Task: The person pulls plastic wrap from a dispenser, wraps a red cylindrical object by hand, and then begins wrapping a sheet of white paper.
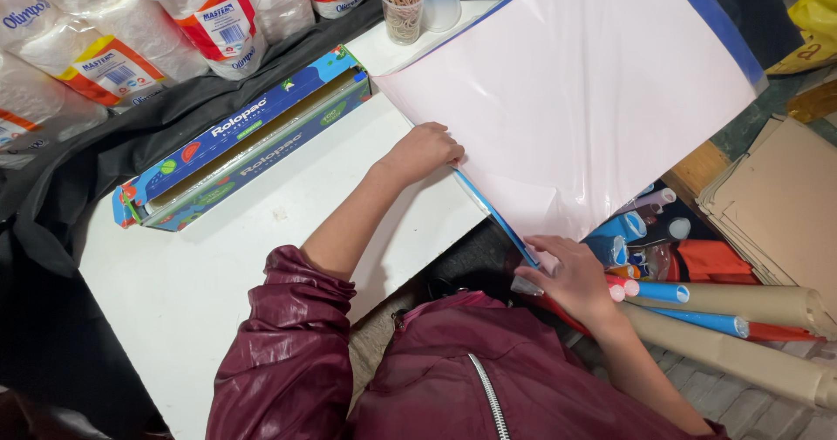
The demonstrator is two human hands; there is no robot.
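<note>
A large glossy sheet (575, 91), pale pink with a blue edge, lies across the right part of the white table (200, 274) and hangs past its corner. My left hand (423, 150) rests with curled fingers on the sheet's near left edge, pressing it onto the table. My right hand (567, 274) pinches the sheet's lower corner just off the table, above a heap of rolled papers (697, 313). Both arms wear maroon jacket sleeves.
A long blue box of cling film (244, 143) lies open on the table's far left. Wrapped paper rolls (131, 30) stack behind it. A clear cup of rubber bands (403, 8) stands at the back. Cardboard sheets (776, 204) and paper tubes lie at right.
</note>
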